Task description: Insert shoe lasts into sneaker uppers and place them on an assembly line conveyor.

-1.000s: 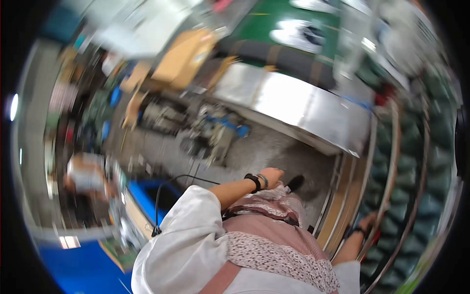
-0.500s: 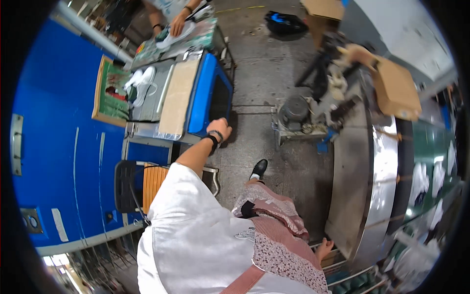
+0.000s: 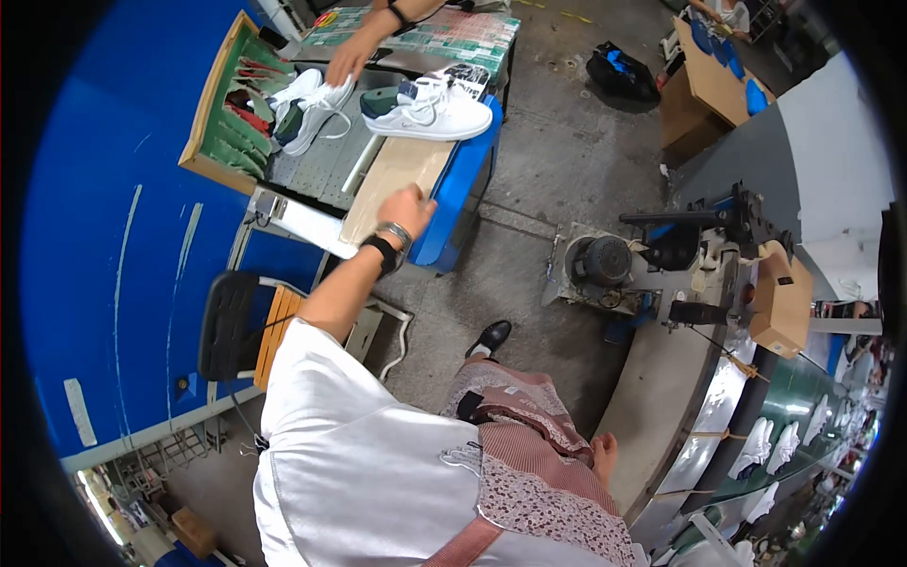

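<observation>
My left hand (image 3: 406,212), with a bracelet and a black band at the wrist, is curled closed over the tan board (image 3: 402,175) on the workstation, and nothing shows in it. Just beyond it, a white sneaker (image 3: 430,109) with a dark green lining lies on the board's far end. Another person's hand (image 3: 352,59) reaches over a pair of white sneakers (image 3: 315,109) on the grey perforated surface to the left. My right hand (image 3: 605,457) hangs low beside my patterned apron (image 3: 557,472), fingers loosely extended, holding nothing I can see.
A wooden-framed rack (image 3: 215,163) with green lining borders the workstation, near a blue wall (image 3: 104,236). A chair (image 3: 230,321) stands at my left. To the right are a motor (image 3: 605,260), a metal-edged bench (image 3: 661,397) and a cardboard box (image 3: 782,307). A black bag (image 3: 624,76) lies ahead.
I am nearer the workstation, and my left hand has moved from beside its blue edge to over the board. A white sneaker now lies on the board; the other person's hand is over the pair.
</observation>
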Demonstrator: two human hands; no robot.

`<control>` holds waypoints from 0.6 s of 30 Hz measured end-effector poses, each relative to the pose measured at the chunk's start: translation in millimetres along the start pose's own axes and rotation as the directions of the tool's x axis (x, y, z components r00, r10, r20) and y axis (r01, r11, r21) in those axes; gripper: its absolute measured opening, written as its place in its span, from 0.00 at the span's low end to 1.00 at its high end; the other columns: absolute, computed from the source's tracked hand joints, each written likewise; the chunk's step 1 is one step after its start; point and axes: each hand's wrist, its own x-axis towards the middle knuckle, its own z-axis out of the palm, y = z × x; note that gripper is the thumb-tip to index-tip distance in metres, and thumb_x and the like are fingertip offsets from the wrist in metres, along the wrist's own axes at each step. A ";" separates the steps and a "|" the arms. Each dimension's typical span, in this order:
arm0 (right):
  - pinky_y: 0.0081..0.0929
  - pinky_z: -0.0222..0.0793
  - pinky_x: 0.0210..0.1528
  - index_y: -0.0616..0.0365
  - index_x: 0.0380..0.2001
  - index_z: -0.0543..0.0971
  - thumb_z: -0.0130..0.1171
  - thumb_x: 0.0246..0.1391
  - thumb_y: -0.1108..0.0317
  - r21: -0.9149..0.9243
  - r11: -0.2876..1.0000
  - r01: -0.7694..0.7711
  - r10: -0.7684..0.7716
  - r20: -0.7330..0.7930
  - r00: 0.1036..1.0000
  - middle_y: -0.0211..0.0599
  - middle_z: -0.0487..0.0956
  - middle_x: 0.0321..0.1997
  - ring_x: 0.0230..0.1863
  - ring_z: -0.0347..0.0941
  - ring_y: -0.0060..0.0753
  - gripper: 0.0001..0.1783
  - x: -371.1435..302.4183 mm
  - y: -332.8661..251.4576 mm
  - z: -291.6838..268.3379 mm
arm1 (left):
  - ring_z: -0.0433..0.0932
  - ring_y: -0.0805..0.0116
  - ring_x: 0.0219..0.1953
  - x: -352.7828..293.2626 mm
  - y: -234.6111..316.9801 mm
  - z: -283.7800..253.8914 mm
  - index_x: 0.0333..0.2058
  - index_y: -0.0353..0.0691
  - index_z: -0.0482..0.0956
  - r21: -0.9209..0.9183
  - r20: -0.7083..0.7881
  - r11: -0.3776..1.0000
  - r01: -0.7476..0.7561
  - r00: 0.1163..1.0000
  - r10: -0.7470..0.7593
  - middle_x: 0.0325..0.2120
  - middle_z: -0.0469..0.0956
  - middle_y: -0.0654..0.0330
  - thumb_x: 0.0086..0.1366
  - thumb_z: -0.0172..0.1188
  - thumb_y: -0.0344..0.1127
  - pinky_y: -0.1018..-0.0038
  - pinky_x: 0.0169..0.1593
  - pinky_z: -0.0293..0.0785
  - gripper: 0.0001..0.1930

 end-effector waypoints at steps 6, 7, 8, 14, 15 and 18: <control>0.27 0.75 0.45 0.66 0.63 0.69 0.63 0.58 0.67 0.053 0.998 0.040 -0.029 -0.192 0.981 0.44 0.79 0.54 0.47 0.77 0.32 0.31 -8.4 19.5 -17.9 | 0.81 0.39 0.46 151.1 38.9 -73.7 0.49 0.36 0.75 0.137 -0.305 0.989 -0.046 0.949 0.087 0.41 0.82 0.41 0.62 0.61 0.56 0.50 0.48 0.78 0.29; 0.25 0.75 0.44 0.66 0.63 0.70 0.62 0.58 0.68 0.010 0.999 0.045 -0.041 -0.270 0.962 0.41 0.80 0.51 0.43 0.78 0.30 0.30 -21.5 34.2 -14.6 | 0.81 0.38 0.47 171.6 38.6 -76.3 0.48 0.37 0.77 0.123 -0.224 0.990 -0.074 0.969 0.100 0.41 0.82 0.40 0.63 0.61 0.56 0.50 0.49 0.78 0.27; 0.35 0.76 0.54 0.66 0.61 0.72 0.66 0.55 0.65 -0.045 0.998 0.043 -0.053 -0.236 0.970 0.53 0.80 0.55 0.53 0.79 0.43 0.32 -32.2 26.3 -12.1 | 0.81 0.39 0.47 195.0 -5.6 -63.1 0.46 0.36 0.78 0.255 -0.430 0.957 -0.139 0.870 0.241 0.41 0.83 0.40 0.63 0.61 0.57 0.50 0.49 0.78 0.27; 0.40 0.74 0.58 0.63 0.58 0.75 0.66 0.49 0.52 -0.183 0.967 -0.178 0.071 -0.479 0.875 0.53 0.82 0.53 0.56 0.79 0.51 0.36 -104.9 29.5 -15.2 | 0.80 0.40 0.52 276.5 -0.5 -50.6 0.50 0.33 0.79 0.358 -0.038 0.932 -0.062 0.996 0.080 0.49 0.81 0.39 0.60 0.62 0.62 0.52 0.53 0.76 0.34; 0.39 0.73 0.60 0.63 0.58 0.75 0.65 0.48 0.51 -0.070 0.971 -0.230 0.157 -0.538 0.828 0.53 0.82 0.53 0.57 0.78 0.51 0.37 -119.7 30.8 -14.1 | 0.82 0.41 0.49 271.7 22.1 -46.8 0.45 0.32 0.81 0.394 -0.098 0.919 -0.001 0.994 0.043 0.45 0.82 0.38 0.58 0.64 0.60 0.52 0.51 0.77 0.32; 0.40 0.72 0.58 0.62 0.54 0.77 0.65 0.48 0.51 -0.026 0.968 -0.250 0.200 -0.521 0.829 0.54 0.82 0.51 0.57 0.77 0.53 0.34 -123.6 68.4 -10.9 | 0.86 0.50 0.44 276.9 -4.6 -56.7 0.43 0.35 0.85 0.457 -0.066 0.887 0.070 0.997 -0.044 0.43 0.85 0.47 0.71 0.53 0.42 0.60 0.46 0.83 0.17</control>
